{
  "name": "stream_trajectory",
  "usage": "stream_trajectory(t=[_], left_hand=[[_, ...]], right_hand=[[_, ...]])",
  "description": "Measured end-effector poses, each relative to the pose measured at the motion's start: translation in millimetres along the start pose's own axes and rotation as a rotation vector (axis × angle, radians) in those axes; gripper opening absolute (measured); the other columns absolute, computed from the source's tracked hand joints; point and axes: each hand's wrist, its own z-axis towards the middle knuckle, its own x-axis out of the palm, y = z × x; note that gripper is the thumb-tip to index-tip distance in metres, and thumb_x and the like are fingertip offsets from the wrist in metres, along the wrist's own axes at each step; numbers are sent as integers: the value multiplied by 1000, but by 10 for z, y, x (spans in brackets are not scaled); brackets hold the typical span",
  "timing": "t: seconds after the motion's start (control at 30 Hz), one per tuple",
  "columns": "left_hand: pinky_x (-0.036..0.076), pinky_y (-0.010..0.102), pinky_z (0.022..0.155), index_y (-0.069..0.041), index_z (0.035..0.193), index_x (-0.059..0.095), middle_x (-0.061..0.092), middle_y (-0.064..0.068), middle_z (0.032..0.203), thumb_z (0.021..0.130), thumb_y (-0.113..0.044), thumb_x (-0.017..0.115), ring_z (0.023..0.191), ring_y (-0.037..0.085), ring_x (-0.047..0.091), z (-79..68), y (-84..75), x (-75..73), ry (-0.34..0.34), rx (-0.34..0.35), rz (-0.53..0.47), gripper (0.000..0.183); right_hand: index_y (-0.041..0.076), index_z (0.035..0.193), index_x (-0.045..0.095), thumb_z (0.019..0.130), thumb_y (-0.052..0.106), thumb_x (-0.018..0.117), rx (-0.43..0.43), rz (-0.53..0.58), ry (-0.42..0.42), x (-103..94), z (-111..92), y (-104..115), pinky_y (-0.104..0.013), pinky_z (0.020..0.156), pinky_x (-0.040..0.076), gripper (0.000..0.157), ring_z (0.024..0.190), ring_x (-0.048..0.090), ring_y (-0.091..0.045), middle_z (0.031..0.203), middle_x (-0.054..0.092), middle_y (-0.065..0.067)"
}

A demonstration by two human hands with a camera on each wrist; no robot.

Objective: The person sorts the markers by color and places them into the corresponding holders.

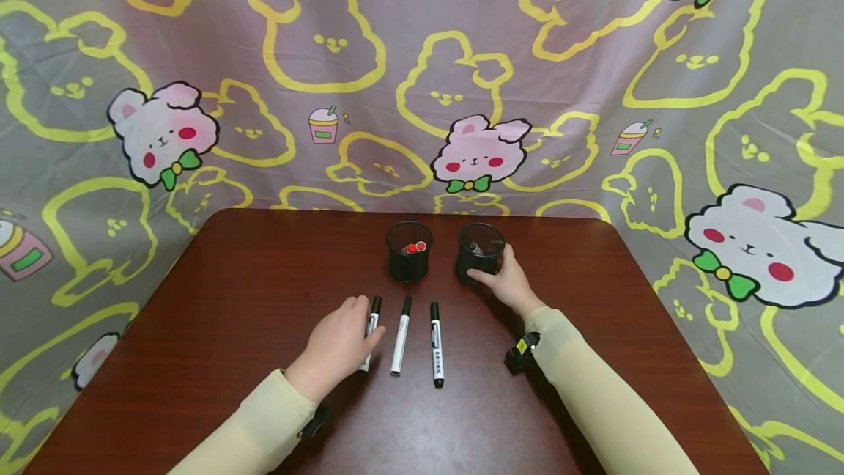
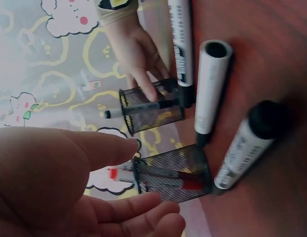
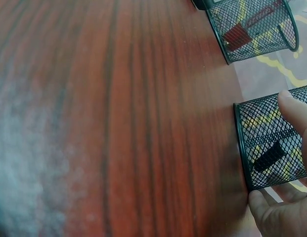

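The left hand (image 1: pixel 336 347) is spread, thumb parted from fingers, a smooth white pen (image 1: pixel 373 321) at its three o'clock. Next lie a middle pen (image 1: pixel 400 343) and a right pen (image 1: pixel 437 347). At the middle pen's twelve o'clock stands a round mesh cup (image 1: pixel 409 268) holding red pens (image 1: pixel 412 248); at that cup's three o'clock, the right hand (image 1: pixel 511 282) curls round a twin cup (image 1: pixel 473 262).

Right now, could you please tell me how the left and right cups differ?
The left cup holds two red-ended markers; the right cup holds one black-ended marker. The right hand grips the right cup, while the left cup stands untouched. Both are black mesh.
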Motion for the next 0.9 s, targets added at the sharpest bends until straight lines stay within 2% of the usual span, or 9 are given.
stream_trajectory(t=[0.23,0.4,0.57,0.9], left_hand=[[47,36,54,-1,94,57,56,9,82,89,-26,81,59,19,53,-79,82,113,52,-36,38,34],[49,37,54,0,94,58,56,9,80,87,-24,82,59,20,54,-132,121,168,63,-36,74,35],[48,37,53,0,92,57,54,9,78,86,-24,83,58,19,52,-183,146,218,64,-24,95,36],[49,42,53,-1,85,56,54,9,74,81,-23,84,58,25,56,-236,151,255,32,2,132,36]], right_hand=[[9,151,30,88,25,84,-6,-3,-6,-6,2,10,-55,114,41,84,141,49,-37,149,49,-19],[8,151,28,89,26,83,-9,-8,-1,-3,13,5,-55,113,41,85,141,49,-38,149,49,-20],[9,151,28,89,26,83,-10,-7,-2,-5,14,6,-55,113,41,85,141,49,-38,149,49,-20],[10,151,29,88,26,84,0,1,-1,5,20,2,-55,115,40,85,143,47,-37,149,48,-18]])
